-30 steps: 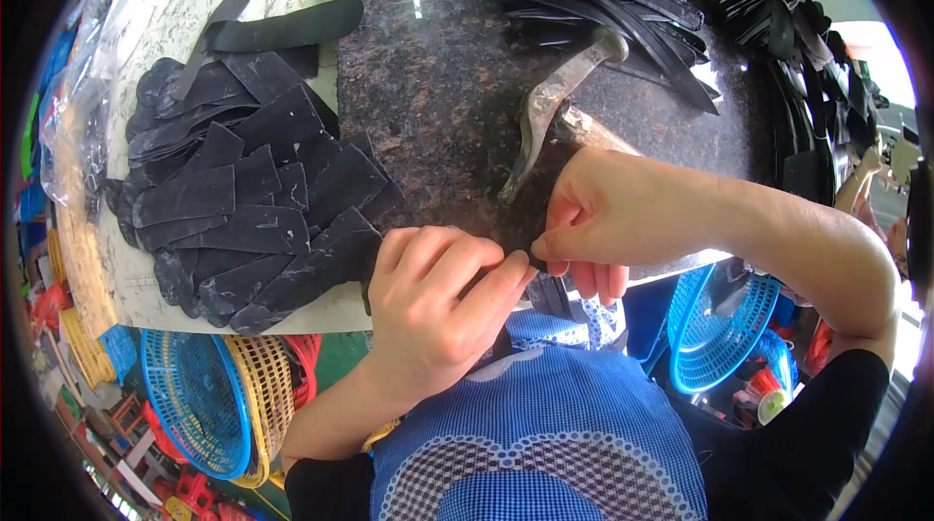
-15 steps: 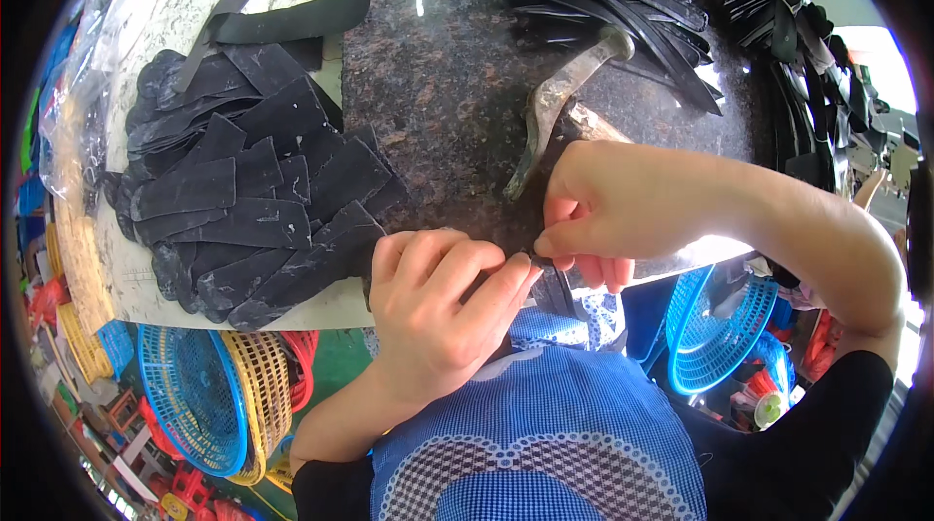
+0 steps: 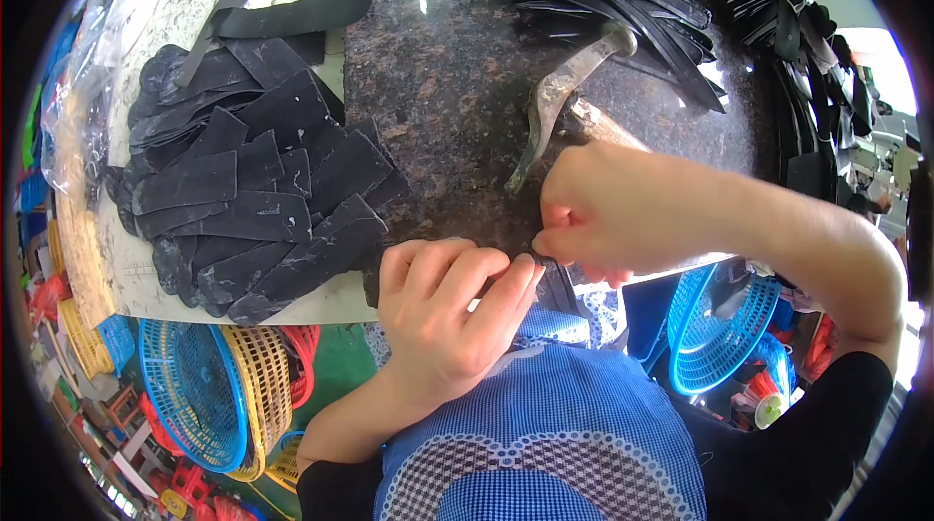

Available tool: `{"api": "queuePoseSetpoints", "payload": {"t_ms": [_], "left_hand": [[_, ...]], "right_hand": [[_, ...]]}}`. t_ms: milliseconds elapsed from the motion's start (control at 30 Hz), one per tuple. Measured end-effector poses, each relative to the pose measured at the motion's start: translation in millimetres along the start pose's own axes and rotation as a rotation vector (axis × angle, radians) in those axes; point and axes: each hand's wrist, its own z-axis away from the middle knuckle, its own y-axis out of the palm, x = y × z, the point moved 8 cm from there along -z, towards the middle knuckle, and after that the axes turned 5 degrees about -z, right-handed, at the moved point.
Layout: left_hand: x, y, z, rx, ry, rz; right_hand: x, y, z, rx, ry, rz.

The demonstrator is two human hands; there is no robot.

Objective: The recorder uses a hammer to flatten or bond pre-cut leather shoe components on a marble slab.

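Observation:
At the near edge of the dark stone slab, both my hands meet on a black strip (image 3: 557, 289) that looks like leather. My left hand (image 3: 443, 302) pinches its upper end between thumb and fingertips. Against that same end, my right hand (image 3: 603, 210) is closed, thumb pressed to the curled fingers; the pinched spot is mostly hidden. The strip's lower part hangs past the edge in front of my blue checked apron. Just beyond my right hand lies a hammer with a worn metal head (image 3: 550, 98) and a wooden handle (image 3: 605, 124), partly covered by that hand.
A heap of black flat pieces (image 3: 243, 171) covers the pale board on the left. Long black strips (image 3: 623, 10) lie at the far side of the slab (image 3: 438, 83), with tied bundles (image 3: 778, 5) at far right. Blue baskets (image 3: 195, 395) (image 3: 715, 331) stand below the table edge.
My right hand's fingers have curled in more tightly against the strip's end. My left hand has shifted very slightly right and down, still pinching. The hammer and the heap stay put.

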Motion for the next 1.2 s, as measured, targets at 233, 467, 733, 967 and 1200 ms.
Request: {"api": "queuePoseSetpoints", "payload": {"t_ms": [233, 467, 733, 967, 1200], "left_hand": [[-4.2, -3.2, -1.5, -0.013, 0.019, -0.019], [1.3, 2.7, -2.8, 0.010, -0.054, 0.009], [-9.6, 8.1, -41.0, 0.063, 0.290, 0.032], [-20.9, 35.0, -85.0, 0.224, 0.591, -0.014], [-15.6, 28.8, -89.5, 0.153, 0.438, -0.042]], "right_hand": [[-11.8, 14.4, -5.2, -0.018, -0.019, 0.022], [-19.3, -39.5, 36.2, -0.564, -0.158, -0.166], [-47.0, -27.5, 64.7, -1.093, -0.472, 0.170], [-69.0, -19.9, 131.6, -1.027, -0.422, -0.176], [-82.6, 26.9, 117.3, -0.927, -0.392, 0.116]]}}
